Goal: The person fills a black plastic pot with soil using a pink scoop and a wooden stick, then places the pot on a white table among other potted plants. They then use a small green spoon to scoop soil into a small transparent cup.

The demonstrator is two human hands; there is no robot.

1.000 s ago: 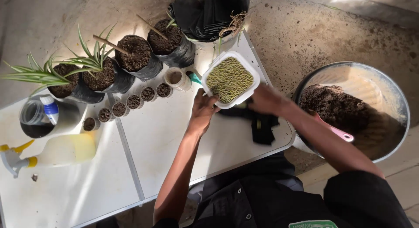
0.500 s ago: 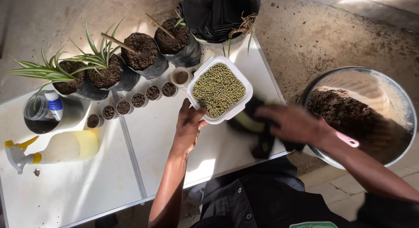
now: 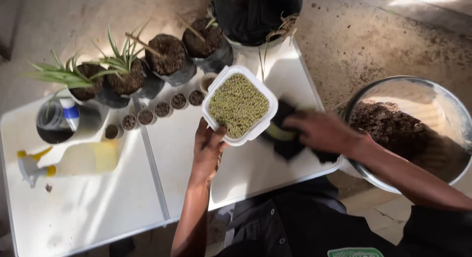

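My left hand (image 3: 208, 148) holds a white square tub of small green seeds (image 3: 239, 105) by its near corner, just above the white folding table (image 3: 98, 203). My right hand (image 3: 320, 132) is blurred with motion and reaches onto a black cloth-like thing (image 3: 287, 148) lying on the table to the right of the tub. A yellow-green strip (image 3: 279, 134) shows under the fingers; whether the hand grips it cannot be told.
A row of black bags of soil (image 3: 169, 60), two with spiky green plants (image 3: 118, 65), lines the table's far edge. Small soil-filled cups (image 3: 162, 108) stand before them. A spray bottle (image 3: 73, 161) and a jar (image 3: 59, 122) sit left. A metal bowl of soil (image 3: 413, 134) stands right.
My right hand let go of the seed tub and moved down and right onto the black thing. My left hand kept the tub and shifted it slightly left.
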